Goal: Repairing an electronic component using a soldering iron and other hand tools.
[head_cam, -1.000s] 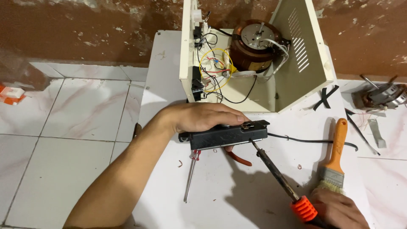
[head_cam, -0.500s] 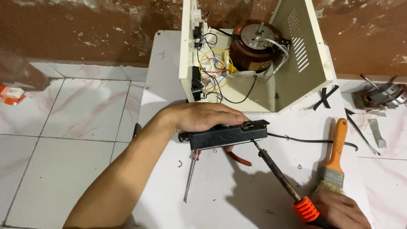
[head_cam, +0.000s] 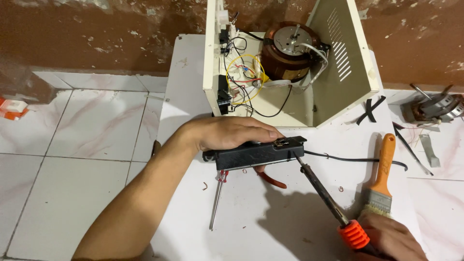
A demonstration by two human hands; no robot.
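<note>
At the centre of the frame, our left hand (head_cam: 227, 133) clamps down over a black rectangular part (head_cam: 253, 154) on the white board (head_cam: 270, 222). Lower right, our right hand (head_cam: 391, 239) closes around the orange-collared soldering iron (head_cam: 321, 191), its tip touching the part's right end. A paintbrush (head_cam: 382, 176) lies just beside it; the open cream casing (head_cam: 290, 63) stands above.
</note>
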